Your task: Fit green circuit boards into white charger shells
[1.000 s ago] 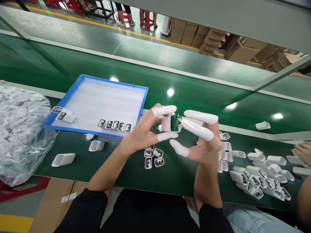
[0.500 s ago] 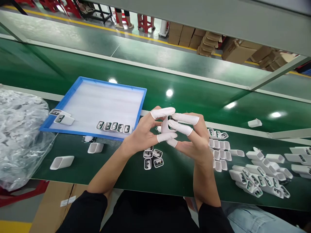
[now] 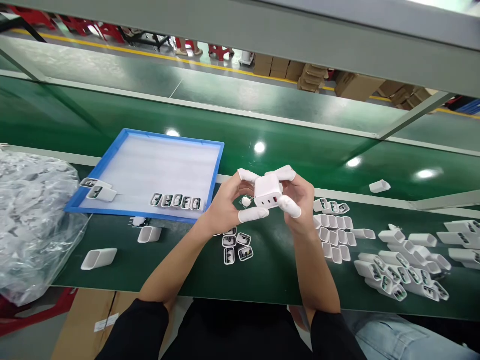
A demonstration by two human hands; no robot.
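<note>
White block (image 3: 267,190) is up off the tabletop (image 3: 277,280), between the hands, nearer the far edge than the near edge as seen. Right hand (image 3: 300,197) is closer: clamped on the block's right end, thumb on the near side, finger at the top far corner. Left hand (image 3: 225,202) has thumb and index apart, flanking the block's left end; block lies right of it. Can't tell if those tips touch.

Port row (image 3: 268,201) faces the near edge, runs roughly left-right, rising slightly to the right. Top face looks near square; depth foreshortened, so block's long axis unclear.

Below, on the tabletop: small white part (image 3: 246,201) showing through the left hand's gap; filled housings (image 3: 229,255) between the forearms, toward the near edge. Blue-rimmed tray (image 3: 112,212) left, toward the far edge. Rows of white housings (image 3: 332,237) just right of the right forearm.
</note>
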